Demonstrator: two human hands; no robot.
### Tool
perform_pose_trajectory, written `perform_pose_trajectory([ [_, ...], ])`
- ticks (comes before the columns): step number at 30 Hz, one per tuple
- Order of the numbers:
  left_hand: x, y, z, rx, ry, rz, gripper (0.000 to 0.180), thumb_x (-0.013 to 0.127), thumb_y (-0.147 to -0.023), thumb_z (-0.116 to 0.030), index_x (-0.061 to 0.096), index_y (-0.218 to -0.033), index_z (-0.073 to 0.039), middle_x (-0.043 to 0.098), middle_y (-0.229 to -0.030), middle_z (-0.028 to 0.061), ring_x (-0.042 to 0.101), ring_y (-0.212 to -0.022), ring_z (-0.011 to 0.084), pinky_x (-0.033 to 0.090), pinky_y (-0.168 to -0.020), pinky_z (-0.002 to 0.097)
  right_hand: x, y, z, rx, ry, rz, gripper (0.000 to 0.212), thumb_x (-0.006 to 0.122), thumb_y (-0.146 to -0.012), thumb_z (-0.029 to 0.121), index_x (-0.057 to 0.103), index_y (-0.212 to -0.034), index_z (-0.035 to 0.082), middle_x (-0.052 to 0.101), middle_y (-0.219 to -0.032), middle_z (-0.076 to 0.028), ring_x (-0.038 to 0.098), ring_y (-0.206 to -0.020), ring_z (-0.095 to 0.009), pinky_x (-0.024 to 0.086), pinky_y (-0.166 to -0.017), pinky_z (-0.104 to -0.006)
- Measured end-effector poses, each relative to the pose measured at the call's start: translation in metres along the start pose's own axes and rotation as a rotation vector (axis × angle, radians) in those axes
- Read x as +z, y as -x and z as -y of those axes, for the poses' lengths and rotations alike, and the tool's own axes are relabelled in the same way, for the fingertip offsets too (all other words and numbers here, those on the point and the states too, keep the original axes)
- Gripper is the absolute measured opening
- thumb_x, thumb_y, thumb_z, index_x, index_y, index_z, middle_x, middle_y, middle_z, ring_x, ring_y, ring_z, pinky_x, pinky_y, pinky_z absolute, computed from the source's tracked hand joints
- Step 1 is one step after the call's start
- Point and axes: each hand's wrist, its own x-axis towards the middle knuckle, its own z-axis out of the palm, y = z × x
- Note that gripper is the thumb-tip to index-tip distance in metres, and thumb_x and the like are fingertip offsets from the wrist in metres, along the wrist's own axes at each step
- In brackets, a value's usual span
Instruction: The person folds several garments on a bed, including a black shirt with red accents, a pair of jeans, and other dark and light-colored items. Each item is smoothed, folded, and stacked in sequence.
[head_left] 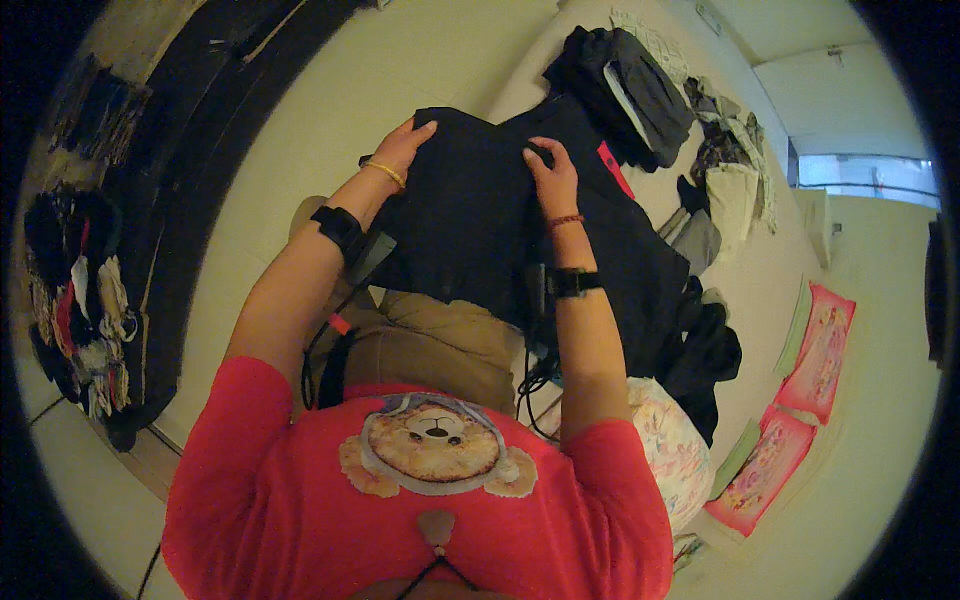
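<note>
A black garment [460,215] spreads out in front of me, over my lap and onto the bed; its exact kind does not show. At its upper left edge, my left hand [398,155] grips the cloth, thumb on top and fingers tucked beneath. Some way to the right, my right hand [553,180] pinches a bunched bit of the same cloth between thumb and fingers. Beside the right hand, a small red tag or strip [615,171] lies against the dark cloth. More black cloth [700,345] lies crumpled to the right; whether it belongs to the same garment I cannot tell.
Dark folded clothes [625,95] are stacked on the bed [765,275] beyond my right hand. Grey and pale clothes [735,200] lie right of them. Pink-edged pillows [770,470] and a floral bundle [668,450] sit nearer me. Mixed clothes [85,290] fill the far left.
</note>
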Motion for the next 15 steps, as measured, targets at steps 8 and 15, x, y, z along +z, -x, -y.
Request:
perform_pose_trajectory([
  [8,-0.010,0.002,0.018,0.464,-1.047,-0.426,0.050,0.060,-0.081,-0.016,0.043,-0.126,-0.002,0.050,-0.123,0.0171,0.049,-0.111,0.0312,0.039,-0.095,0.0346,0.020,0.039,0.067,-0.448,0.585,-0.173,0.060,0.065,-0.075,0.030,0.044,-0.127,0.008,0.035,-0.136,-0.018,0.032,-0.126,-0.037,0.034,-0.096,-0.0523],
  [15,0.002,0.041,0.043,0.482,-1.837,0.050,0.042,0.044,-0.090,-0.034,0.043,-0.130,-0.023,0.024,-0.145,0.0043,0.022,-0.132,0.0326,0.024,-0.100,0.0598,0.056,0.065,0.054,-0.337,0.730,0.295,0.056,0.050,-0.083,0.042,0.042,-0.130,0.012,0.036,-0.138,-0.010,0.027,-0.130,-0.030,0.017,-0.104,-0.0571],
])
